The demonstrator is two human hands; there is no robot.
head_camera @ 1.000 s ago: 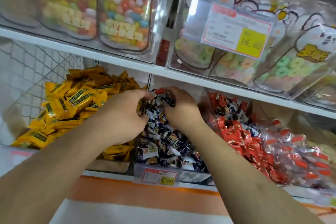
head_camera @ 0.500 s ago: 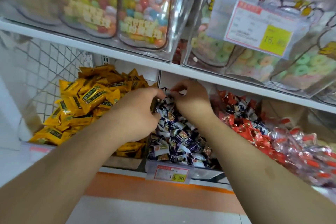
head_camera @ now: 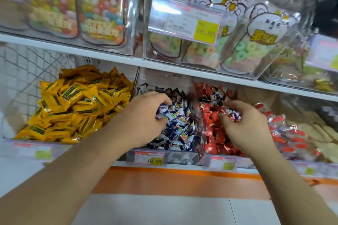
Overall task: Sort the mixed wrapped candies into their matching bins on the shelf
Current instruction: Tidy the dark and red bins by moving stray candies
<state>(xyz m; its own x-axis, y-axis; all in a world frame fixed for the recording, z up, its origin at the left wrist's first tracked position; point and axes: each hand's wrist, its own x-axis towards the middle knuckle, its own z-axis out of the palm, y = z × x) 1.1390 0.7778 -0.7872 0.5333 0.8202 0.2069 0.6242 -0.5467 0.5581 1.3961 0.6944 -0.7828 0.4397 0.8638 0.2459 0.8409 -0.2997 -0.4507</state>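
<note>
On the lower shelf, the middle bin holds blue-and-white wrapped candies (head_camera: 180, 131). My left hand (head_camera: 144, 117) lies on this pile with its fingers curled round a few of them. To the right, the red candies (head_camera: 213, 129) fill their own bin, with some blue-and-white pieces mixed in at the back. My right hand (head_camera: 245, 128) is over the red pile, and its fingertips pinch a stray blue-and-white candy (head_camera: 234, 115). Yellow candies (head_camera: 82, 106) are heaped in the left bin.
A clear divider (head_camera: 198, 115) separates the middle and red bins. Clear-wrapped red sweets (head_camera: 285, 131) lie further right. The upper shelf (head_camera: 109, 58) hangs low over the bins and carries bagged sweets and a price tag (head_camera: 193, 22). More price tags line the lower shelf's front edge.
My right hand has moved from the middle bin rightwards across the divider into the red bin. My left hand has stayed in the middle bin, dropping slightly lower on the pile.
</note>
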